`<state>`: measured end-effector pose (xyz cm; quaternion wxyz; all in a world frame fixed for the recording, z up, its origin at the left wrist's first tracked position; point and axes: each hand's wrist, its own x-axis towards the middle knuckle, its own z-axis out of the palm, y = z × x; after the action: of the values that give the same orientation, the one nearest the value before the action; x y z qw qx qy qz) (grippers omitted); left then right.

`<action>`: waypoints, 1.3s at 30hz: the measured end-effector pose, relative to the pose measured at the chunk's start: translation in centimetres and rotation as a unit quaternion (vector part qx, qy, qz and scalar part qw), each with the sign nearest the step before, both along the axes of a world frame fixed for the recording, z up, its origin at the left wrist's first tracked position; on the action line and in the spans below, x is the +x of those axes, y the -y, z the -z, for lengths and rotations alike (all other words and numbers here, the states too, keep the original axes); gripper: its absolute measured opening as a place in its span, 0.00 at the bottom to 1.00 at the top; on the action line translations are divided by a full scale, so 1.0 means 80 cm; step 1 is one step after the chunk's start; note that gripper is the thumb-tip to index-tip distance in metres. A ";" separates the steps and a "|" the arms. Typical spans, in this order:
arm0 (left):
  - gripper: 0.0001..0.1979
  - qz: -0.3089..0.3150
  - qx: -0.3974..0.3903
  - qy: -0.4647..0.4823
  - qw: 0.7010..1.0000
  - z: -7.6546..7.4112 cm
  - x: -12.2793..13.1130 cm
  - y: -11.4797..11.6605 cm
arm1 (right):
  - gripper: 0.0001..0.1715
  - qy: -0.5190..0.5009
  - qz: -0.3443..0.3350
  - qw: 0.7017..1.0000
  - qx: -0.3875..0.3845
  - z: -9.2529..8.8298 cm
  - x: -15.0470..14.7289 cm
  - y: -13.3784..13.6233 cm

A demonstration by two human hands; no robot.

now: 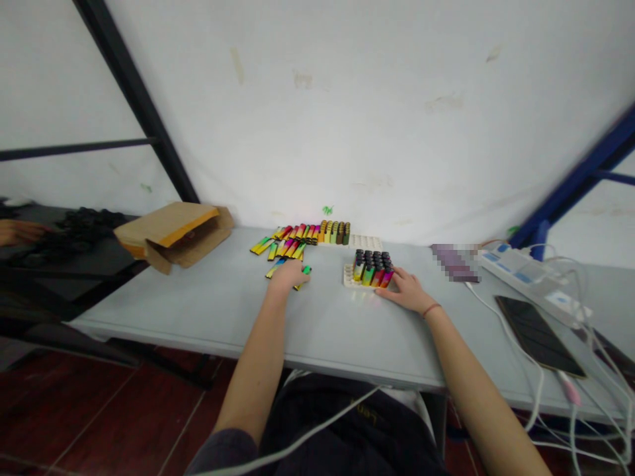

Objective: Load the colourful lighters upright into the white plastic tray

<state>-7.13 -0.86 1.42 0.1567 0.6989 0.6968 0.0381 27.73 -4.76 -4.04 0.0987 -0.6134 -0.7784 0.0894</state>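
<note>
My left hand (288,276) is closed at the near end of a loose group of shiny coloured tubes (288,248). Its fingers are on one tube, whose green end (307,270) shows beyond them. To the right, a white slotted tray (350,280) holds several rows of upright coloured tubes with black tops (373,266). My right hand (407,291) grips the right side of this tray, thumb along the front edge and fingers by the tubes. What lies under my left palm is hidden.
Behind stand upright tubes with yellowish tops (335,231) beside another white tray (366,242). An open cardboard box (173,231) lies left. A dark phone (538,334), a power strip (528,281) and white cables are right. Another person's hand (22,231) shows far left.
</note>
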 end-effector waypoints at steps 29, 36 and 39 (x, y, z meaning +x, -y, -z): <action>0.15 -0.076 0.227 0.332 0.912 0.014 0.066 -0.001 | 0.39 0.014 0.004 1.000 -0.003 0.000 -0.001 -0.003; 0.14 -0.108 0.246 0.365 0.892 0.015 0.064 -0.007 | 0.37 0.007 0.001 1.000 0.001 -0.001 -0.001 -0.002; 0.14 -0.127 0.253 0.374 0.883 0.013 0.061 -0.010 | 0.38 0.006 0.005 1.000 -0.001 -0.001 -0.001 -0.002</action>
<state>-2.27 -0.02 0.39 0.2168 0.5541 0.6360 0.4913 27.65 -4.57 -3.95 0.0939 -0.6181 -0.7757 0.0864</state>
